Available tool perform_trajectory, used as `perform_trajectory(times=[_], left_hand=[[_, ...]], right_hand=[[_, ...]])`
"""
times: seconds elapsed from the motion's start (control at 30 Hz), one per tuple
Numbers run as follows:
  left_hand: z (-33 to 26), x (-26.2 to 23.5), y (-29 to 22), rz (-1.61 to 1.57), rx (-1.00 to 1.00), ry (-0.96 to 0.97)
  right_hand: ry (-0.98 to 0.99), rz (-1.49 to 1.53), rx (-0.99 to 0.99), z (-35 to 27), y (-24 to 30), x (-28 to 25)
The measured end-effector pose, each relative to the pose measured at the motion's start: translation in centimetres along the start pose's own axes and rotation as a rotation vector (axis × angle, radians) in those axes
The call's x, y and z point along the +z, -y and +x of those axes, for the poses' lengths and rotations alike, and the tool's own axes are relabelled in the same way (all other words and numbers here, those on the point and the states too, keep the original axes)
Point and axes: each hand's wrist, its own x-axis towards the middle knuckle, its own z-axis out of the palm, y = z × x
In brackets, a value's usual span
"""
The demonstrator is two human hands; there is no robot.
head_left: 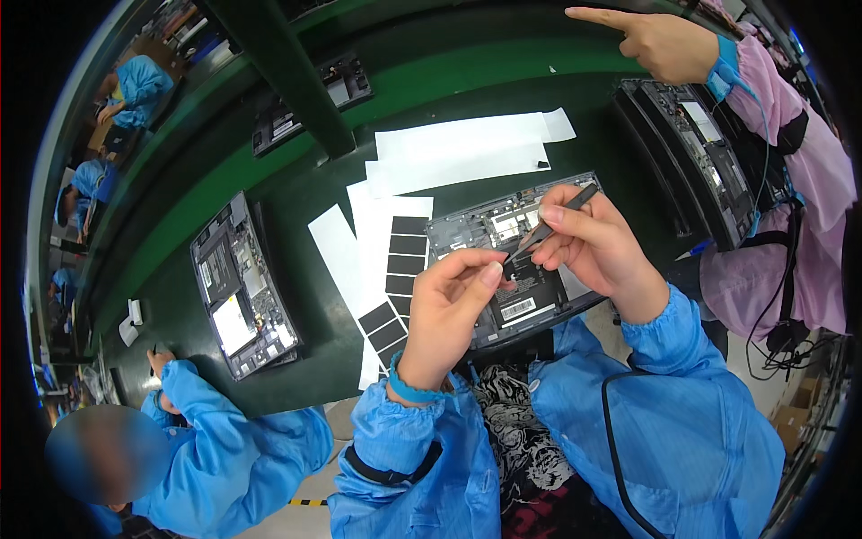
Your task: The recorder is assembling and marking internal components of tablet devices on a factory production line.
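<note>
My left hand (449, 310) hovers over an opened laptop base (489, 229) lying on the dark green bench, thumb and forefinger pinched on a small black piece near the tweezers' tip. My right hand (597, 242) grips dark tweezers (555, 222), whose tips point down-left to that piece above the board. Both arms wear blue sleeves; a blue band circles my left wrist. Just left of the laptop lie white backing sheets with black rectangular stickers (406, 260).
More white backing strips (467, 148) lie behind the laptop. Another opened laptop (238, 292) sits to the left before a co-worker in blue (233, 458). On the right, a person in pink points with a hand (655, 40) above a stack of opened laptops (691, 153). A green post (287, 72) crosses the bench.
</note>
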Motion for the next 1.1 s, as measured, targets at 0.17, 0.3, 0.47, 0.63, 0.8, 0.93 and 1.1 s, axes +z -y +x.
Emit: perform_trajectory(times=[0.17, 0.3, 0.47, 0.63, 0.8, 0.93, 1.1], left_hand=[[0.1, 0.1, -0.2, 0.011, -0.04, 0.034], [-0.2, 0.1, 0.4, -0.004, 0.017, 0.104], [-0.2, 0.1, 0.9, -0.076, 0.168, 0.104], [0.0, -0.1, 0.5, -0.147, 0.151, 0.166], [0.0, -0.2, 0.4, -0.223, 0.123, 0.208], [-0.1, -0.2, 0.2, -0.217, 0.083, 0.251], [-0.6, -0.2, -0.5, -0.181, -0.151, 0.309]], right_hand=[[0.044, 0.058, 0.017, -0.5, -0.1, 0.3], [0.076, 0.111, 0.046, -0.6, -0.4, 0.3], [0.118, 0.194, 0.06, -0.5, -0.6, 0.3], [0.17, 0.217, 0.097, -0.4, -0.6, 0.1], [0.243, 0.25, 0.123, -0.2, -0.6, 0.1], [0.263, 0.222, 0.147, -0.1, -0.5, 0.6], [0.386, 0.151, 0.065, -0.2, -0.1, 0.9]])
